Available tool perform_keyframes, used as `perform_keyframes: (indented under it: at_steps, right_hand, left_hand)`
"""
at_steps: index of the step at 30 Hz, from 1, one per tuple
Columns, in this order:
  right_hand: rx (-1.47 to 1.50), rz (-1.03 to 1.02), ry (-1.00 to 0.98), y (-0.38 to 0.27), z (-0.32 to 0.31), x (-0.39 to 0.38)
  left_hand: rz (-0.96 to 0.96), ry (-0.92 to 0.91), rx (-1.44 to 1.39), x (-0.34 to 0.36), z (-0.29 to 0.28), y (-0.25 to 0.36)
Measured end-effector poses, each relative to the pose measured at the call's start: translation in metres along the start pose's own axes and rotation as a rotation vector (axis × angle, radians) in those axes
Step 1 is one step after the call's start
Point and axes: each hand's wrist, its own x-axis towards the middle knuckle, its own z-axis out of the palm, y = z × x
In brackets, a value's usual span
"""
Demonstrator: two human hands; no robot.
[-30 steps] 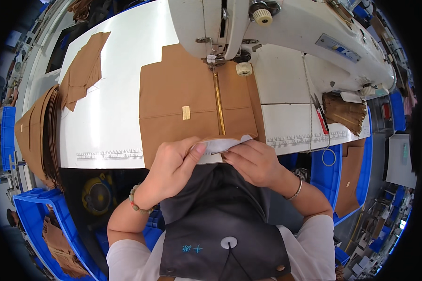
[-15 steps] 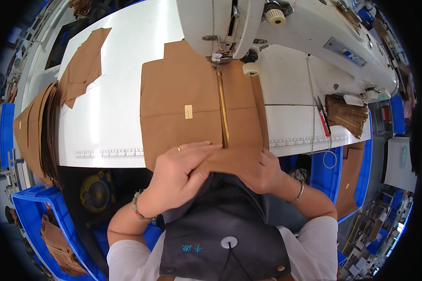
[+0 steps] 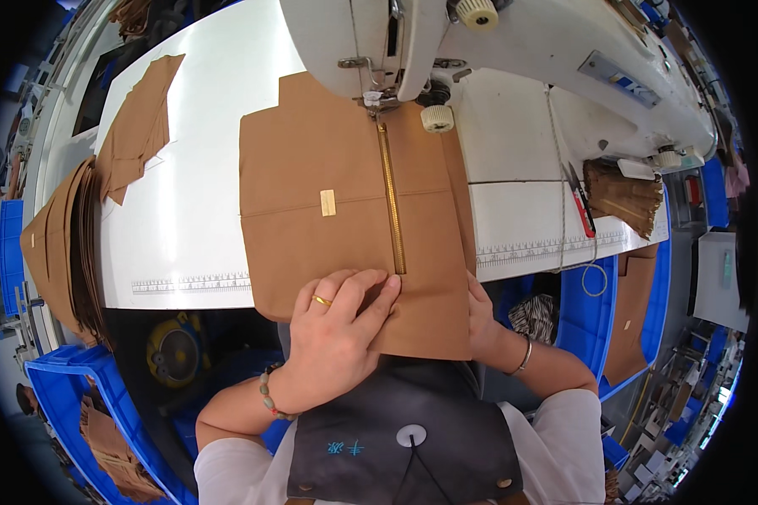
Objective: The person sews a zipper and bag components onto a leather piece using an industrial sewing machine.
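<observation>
A brown fabric panel [image 3: 290, 160] lies flat under the sewing machine's needle area [image 3: 377, 103], its near end hanging past the table edge. Down its right half runs a brass-coloured zipper [image 3: 392, 198], set in a narrow slot; left of it is a small pale label [image 3: 328, 203]. My left hand [image 3: 337, 324] rests on the panel, thumb and fingertips pinched together at the zipper's near end. At the panel's right edge, my right hand [image 3: 483, 324] grips the fabric, with some of its fingers hidden beneath.
Stacked brown pieces [image 3: 59, 240] hang over the table's left end, beside loose cut pieces [image 3: 143, 126]. Red-handled snips [image 3: 581, 206] and a brown bundle [image 3: 621, 198] lie on the right. Blue bins [image 3: 585, 324] with fabric stand on both sides. A ruler strip [image 3: 189, 284] follows the front edge.
The near end of the panel, folded up before, now lies flattened out and shows the zipper's end. My left fingers have drawn together there. The view has shifted slightly.
</observation>
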Motion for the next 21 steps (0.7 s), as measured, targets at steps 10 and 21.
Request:
perform_keyframes:
  at_steps: [10,21]
  right_hand:
    - [-0.041,-0.021,0.012,-0.0017,-0.0012,0.0003]
    - [-0.009,-0.041,0.009,-0.0007,-0.0026,0.0006]
  left_hand:
    - [-0.013,-0.013,-0.030,0.0019,0.0011,-0.0011]
    - [-0.025,-0.034,-0.020,0.0030,0.0011,0.0003]
